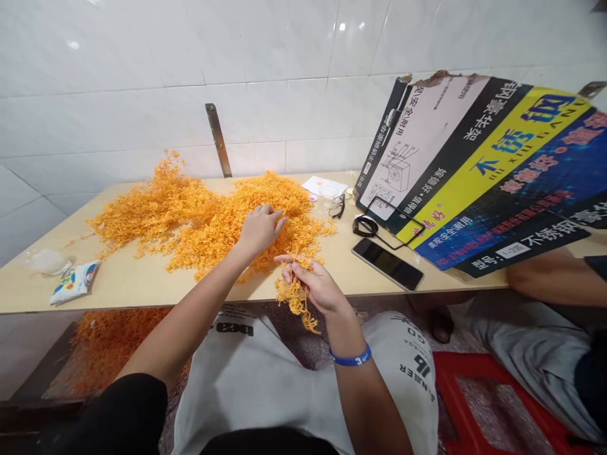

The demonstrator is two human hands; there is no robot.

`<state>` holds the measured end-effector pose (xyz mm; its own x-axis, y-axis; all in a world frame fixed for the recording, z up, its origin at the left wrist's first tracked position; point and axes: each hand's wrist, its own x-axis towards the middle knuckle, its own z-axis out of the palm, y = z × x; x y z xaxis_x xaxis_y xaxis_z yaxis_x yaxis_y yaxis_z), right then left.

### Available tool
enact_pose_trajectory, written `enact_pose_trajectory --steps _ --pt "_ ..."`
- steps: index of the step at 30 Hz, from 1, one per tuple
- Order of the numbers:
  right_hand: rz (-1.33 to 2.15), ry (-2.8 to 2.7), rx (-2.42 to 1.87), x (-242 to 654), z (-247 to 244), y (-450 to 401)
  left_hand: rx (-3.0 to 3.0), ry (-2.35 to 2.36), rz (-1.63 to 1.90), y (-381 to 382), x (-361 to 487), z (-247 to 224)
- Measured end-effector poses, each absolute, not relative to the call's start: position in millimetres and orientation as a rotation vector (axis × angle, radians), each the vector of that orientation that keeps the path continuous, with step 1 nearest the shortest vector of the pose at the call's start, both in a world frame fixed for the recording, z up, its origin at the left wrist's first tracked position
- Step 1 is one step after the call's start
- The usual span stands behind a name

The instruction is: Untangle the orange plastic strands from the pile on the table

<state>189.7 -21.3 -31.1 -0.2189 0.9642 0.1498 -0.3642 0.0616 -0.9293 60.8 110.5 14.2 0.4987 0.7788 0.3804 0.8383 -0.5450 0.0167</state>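
Note:
A large heap of curly orange plastic-looking sprigs [203,237] spreads over the left and middle of the table. My left hand [260,232] rests at the right part of this heap, its fingers bent down; the fingertips are partly hidden, and I cannot see what they pinch. Just in front, at the table's near edge, my right hand [317,284] is closed around a small bunch of orange sprigs [296,296]. That bunch hangs down from the fingers past the edge. A blue wristband [351,358] circles my right wrist.
A phone [389,263], a black band [365,225], glasses [337,206] and printed cardboard [474,170] occupy the right side. A small white packet [74,282] lies at the left edge. More orange sprigs [109,347] sit below the table. Another person's arm [554,281] shows at right, above a red stool [448,379].

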Motion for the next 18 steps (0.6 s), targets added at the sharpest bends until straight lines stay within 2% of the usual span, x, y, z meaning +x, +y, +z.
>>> enact_pose_trajectory --steps 6,14,16,18 --pt "1.386 -1.164 -0.804 195 -29 -21 -2.551 -1.357 -0.611 107 65 12" --pt "1.207 -1.067 -0.941 199 -25 -15 -2.692 -1.572 -0.913 118 74 14" --pt "1.149 -1.043 -0.971 201 -24 -14 -2.734 -1.667 -1.154 116 72 22" --pt "1.102 -1.016 -0.992 204 -22 -14 -2.907 -1.725 -1.553 106 66 33"
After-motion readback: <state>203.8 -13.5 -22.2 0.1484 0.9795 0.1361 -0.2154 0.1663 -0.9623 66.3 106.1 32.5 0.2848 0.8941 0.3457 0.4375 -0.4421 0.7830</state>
